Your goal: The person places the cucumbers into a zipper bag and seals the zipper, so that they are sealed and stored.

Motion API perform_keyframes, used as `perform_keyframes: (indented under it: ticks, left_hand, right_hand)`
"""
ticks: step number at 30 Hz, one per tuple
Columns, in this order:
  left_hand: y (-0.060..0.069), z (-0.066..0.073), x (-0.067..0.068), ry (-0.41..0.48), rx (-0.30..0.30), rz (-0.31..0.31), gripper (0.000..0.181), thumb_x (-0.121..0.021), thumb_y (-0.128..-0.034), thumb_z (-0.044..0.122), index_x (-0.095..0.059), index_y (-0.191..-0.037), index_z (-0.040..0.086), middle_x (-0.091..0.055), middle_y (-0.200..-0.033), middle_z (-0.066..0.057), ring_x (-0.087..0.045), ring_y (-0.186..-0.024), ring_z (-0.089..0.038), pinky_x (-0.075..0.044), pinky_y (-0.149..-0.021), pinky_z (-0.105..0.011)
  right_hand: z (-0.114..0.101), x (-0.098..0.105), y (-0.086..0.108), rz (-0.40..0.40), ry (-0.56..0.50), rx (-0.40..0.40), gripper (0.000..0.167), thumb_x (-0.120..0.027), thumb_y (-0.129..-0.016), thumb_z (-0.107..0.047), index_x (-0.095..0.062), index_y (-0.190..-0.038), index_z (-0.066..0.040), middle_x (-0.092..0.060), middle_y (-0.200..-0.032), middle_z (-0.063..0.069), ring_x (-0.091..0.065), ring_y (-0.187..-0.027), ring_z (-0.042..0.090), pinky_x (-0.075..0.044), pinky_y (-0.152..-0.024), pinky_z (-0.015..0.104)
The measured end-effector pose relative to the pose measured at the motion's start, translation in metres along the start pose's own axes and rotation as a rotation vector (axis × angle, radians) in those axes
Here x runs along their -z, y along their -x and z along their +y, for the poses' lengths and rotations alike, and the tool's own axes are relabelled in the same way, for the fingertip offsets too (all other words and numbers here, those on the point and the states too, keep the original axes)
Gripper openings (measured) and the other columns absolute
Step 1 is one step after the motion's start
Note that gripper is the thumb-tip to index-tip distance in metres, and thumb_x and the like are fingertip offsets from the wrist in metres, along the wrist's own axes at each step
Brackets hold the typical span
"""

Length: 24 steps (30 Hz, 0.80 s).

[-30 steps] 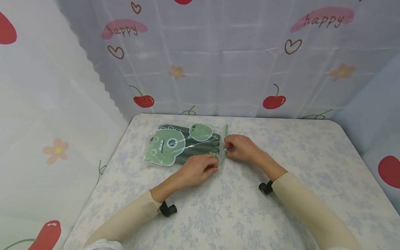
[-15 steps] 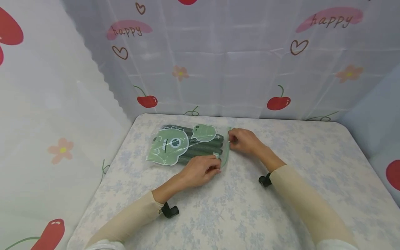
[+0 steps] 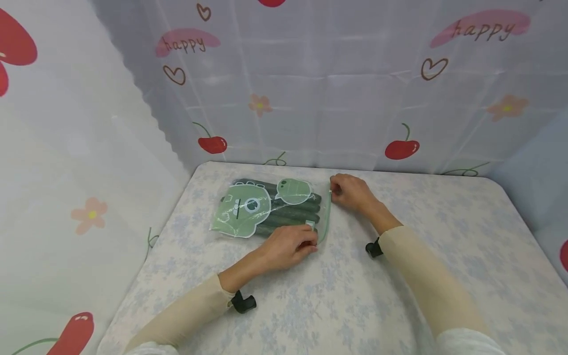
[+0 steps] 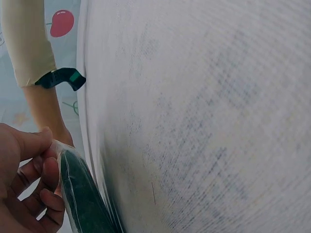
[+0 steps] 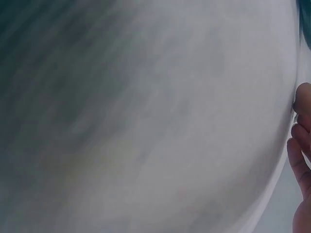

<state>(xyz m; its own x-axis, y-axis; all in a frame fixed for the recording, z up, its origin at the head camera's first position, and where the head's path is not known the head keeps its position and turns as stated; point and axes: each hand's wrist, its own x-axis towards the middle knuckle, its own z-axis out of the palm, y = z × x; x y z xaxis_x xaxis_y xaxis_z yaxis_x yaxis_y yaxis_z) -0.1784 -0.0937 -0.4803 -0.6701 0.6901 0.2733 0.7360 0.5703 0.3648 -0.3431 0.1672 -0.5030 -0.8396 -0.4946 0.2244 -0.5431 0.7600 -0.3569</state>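
Note:
A clear zip bag (image 3: 262, 209) with a light green cartoon monster print lies flat on the table. Several long dark green cucumbers (image 3: 290, 215) sit side by side inside it. The bag's green zip strip (image 3: 327, 217) runs along its right edge. My left hand (image 3: 287, 246) pinches the bag's near right corner between thumb and finger. In the left wrist view, that hand (image 4: 29, 179) holds the clear film beside a cucumber (image 4: 82, 194). My right hand (image 3: 352, 192) pinches the strip near its far end, its fingertips hiding the top. Only some curled fingers (image 5: 302, 121) show in the right wrist view.
The table (image 3: 355, 296) has a pale cloth with a blue floral pattern. A printed curtain (image 3: 319, 98) rises behind its far edge, and another hanging sheet (image 3: 80, 148) stands at the left. Small black cameras (image 3: 244, 301) are worn on both wrists.
My right hand has slid along the zip strip from its middle toward the far end, away from me. The left hand has kept its pinch on the near corner.

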Motion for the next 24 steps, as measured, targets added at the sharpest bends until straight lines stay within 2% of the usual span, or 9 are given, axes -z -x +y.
perform_keyframes:
  ticks: [6,11,14,17,20,24]
  left_hand:
    - [-0.002,0.003,-0.003,0.016,-0.007,-0.014,0.019,-0.076,-0.1022,0.026,-0.064,-0.088,0.025,-0.053,-0.081,0.011,-0.046,-0.067,0.0,-0.034,-0.061,-0.016]
    - [-0.003,0.005,-0.005,-0.012,-0.048,-0.032,0.023,-0.076,-0.1025,0.026,-0.06,-0.085,0.024,-0.052,-0.081,0.01,-0.045,-0.068,-0.002,-0.033,-0.06,-0.016]
    - [-0.005,0.005,-0.006,-0.027,-0.058,-0.045,0.024,-0.075,-0.103,0.027,-0.059,-0.085,0.025,-0.054,-0.083,0.01,-0.047,-0.069,-0.002,-0.033,-0.06,-0.016]
    - [-0.004,0.003,-0.005,-0.035,-0.028,-0.062,0.023,-0.075,-0.1029,0.028,-0.06,-0.086,0.025,-0.055,-0.085,0.011,-0.047,-0.07,-0.002,-0.033,-0.06,-0.017]
    - [-0.003,0.001,-0.004,-0.038,0.014,-0.09,0.022,-0.077,-0.1021,0.029,-0.061,-0.087,0.027,-0.056,-0.085,0.012,-0.048,-0.069,-0.002,-0.034,-0.059,-0.018]
    - [-0.001,-0.002,-0.003,-0.045,0.051,-0.127,0.019,-0.077,-0.1015,0.029,-0.064,-0.088,0.027,-0.059,-0.086,0.012,-0.051,-0.07,-0.002,-0.037,-0.061,-0.018]
  right_hand:
    - [0.009,0.003,-0.003,0.012,0.01,-0.062,0.012,-0.074,-0.093,-0.01,-0.066,-0.091,-0.018,-0.07,-0.094,0.003,-0.066,-0.085,0.024,-0.053,-0.074,0.045]
    - [0.014,0.005,-0.001,0.012,0.012,-0.097,0.01,-0.073,-0.095,-0.011,-0.065,-0.092,-0.017,-0.073,-0.097,0.006,-0.069,-0.085,0.027,-0.054,-0.074,0.047]
    - [0.015,0.006,0.0,-0.014,0.018,-0.111,0.008,-0.072,-0.097,-0.012,-0.065,-0.095,-0.016,-0.073,-0.101,0.007,-0.069,-0.087,0.027,-0.054,-0.075,0.048]
    - [0.01,0.008,-0.002,-0.064,0.018,-0.117,0.006,-0.071,-0.1,-0.013,-0.066,-0.101,-0.014,-0.073,-0.106,0.008,-0.069,-0.091,0.028,-0.055,-0.079,0.049]
    - [0.005,0.014,0.0,-0.128,0.001,-0.128,0.012,-0.074,-0.1,-0.015,-0.068,-0.11,-0.013,-0.074,-0.112,0.009,-0.07,-0.096,0.029,-0.058,-0.085,0.05]
    - [0.003,0.022,0.014,-0.212,-0.019,-0.116,0.016,-0.078,-0.099,-0.016,-0.07,-0.112,-0.011,-0.075,-0.112,0.009,-0.072,-0.099,0.027,-0.06,-0.09,0.05]
